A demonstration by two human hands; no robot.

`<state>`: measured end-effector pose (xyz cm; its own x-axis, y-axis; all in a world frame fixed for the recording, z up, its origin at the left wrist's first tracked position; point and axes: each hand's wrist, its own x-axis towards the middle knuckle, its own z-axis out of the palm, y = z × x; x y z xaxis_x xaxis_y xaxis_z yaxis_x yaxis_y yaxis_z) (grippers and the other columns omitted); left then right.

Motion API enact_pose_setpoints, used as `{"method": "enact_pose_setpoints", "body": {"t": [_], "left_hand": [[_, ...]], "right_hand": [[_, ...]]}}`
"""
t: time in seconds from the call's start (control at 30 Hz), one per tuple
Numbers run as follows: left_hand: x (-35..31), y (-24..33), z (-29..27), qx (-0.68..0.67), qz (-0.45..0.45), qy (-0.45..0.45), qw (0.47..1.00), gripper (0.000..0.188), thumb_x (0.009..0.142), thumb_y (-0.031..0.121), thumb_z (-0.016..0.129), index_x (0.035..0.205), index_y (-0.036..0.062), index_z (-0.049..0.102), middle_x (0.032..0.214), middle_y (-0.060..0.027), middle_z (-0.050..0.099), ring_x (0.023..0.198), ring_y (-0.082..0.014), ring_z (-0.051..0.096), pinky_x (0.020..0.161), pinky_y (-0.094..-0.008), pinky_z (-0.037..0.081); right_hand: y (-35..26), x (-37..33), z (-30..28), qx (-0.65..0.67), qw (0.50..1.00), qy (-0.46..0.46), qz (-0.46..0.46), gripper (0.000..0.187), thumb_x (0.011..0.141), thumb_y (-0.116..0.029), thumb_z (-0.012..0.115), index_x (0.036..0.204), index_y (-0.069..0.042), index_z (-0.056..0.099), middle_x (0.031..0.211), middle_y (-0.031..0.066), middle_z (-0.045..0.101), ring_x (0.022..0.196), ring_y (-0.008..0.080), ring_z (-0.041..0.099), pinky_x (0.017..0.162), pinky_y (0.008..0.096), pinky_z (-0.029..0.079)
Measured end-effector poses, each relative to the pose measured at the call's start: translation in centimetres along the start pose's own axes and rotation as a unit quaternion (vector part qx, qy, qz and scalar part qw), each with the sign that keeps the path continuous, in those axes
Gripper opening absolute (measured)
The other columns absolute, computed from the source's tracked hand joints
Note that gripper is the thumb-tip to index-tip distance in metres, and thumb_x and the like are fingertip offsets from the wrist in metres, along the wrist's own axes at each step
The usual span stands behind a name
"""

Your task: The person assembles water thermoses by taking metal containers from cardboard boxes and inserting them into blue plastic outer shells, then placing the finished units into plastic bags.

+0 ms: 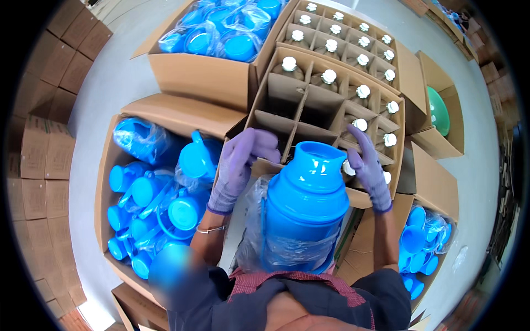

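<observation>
A blue vacuum flask casing (306, 204) stands upright close to my body, between my forearms, with clear plastic film around its lower part. Just beyond it is a cardboard box (326, 58) split by dividers, holding bottles with white caps (328, 77); several of its left compartments look dark and without bottles. My left hand (247, 157), in a purple glove, is open by the near left edge of this box, its fingers angled inward. Above the near right bottles, my right hand (367, 168), gloved alike, has thumb and fingers apart. Neither hand holds anything.
To the left, a carton (105, 220) holds blue lids, cups and casings. Another carton (201, 74) of wrapped blue casings stands behind. Blue cups (414, 240) fill a box at right, near a box with a green round item (437, 110). Stacked cartons (38, 149) line the far left.
</observation>
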<state>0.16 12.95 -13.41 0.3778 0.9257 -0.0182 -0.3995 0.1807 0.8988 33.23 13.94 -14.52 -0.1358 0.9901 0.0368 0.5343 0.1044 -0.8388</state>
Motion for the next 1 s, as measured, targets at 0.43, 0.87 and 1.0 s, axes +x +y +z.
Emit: {"method": "enact_pose_setpoints", "body": {"t": [0.43,0.87,1.0], "left_hand": [[3.8,-0.1,5.2,0.215,-0.032,0.026,0.976,0.041,0.103,0.027,0.043,0.13,-0.0026,0.054,0.119,-0.018,0.064,0.114,-0.0232,0.061,0.1,-0.0345,0.047],[11.6,1.0,3.4,0.461,0.223,0.087,0.854,0.08,0.067,0.018,0.087,0.137,0.0098,0.049,0.128,-0.0167,0.049,0.121,-0.0326,0.052,0.101,-0.0423,0.045],[13.2,-4.9,0.4,0.502,0.224,0.073,0.832,0.05,0.066,0.022,0.088,0.106,0.008,0.063,0.129,-0.0187,0.05,0.122,-0.036,0.052,0.101,-0.0434,0.046]], "right_hand": [[-4.2,3.1,1.3,0.066,0.98,-0.134,-0.129,0.084,0.088,-0.053,0.064,0.148,-0.001,0.036,0.147,0.0226,0.041,0.137,0.036,0.04,0.114,0.0413,0.031],[-4.7,13.6,1.4,0.16,0.946,-0.134,-0.247,0.067,0.096,-0.038,0.059,0.148,-0.003,0.036,0.144,0.0191,0.044,0.135,0.0293,0.043,0.111,0.0408,0.034],[9.3,26.0,2.6,-0.222,0.971,0.075,-0.058,0.063,0.086,-0.05,0.067,0.139,-0.018,0.052,0.133,0.0189,0.055,0.118,0.0378,0.057,0.103,0.0464,0.044]]}}
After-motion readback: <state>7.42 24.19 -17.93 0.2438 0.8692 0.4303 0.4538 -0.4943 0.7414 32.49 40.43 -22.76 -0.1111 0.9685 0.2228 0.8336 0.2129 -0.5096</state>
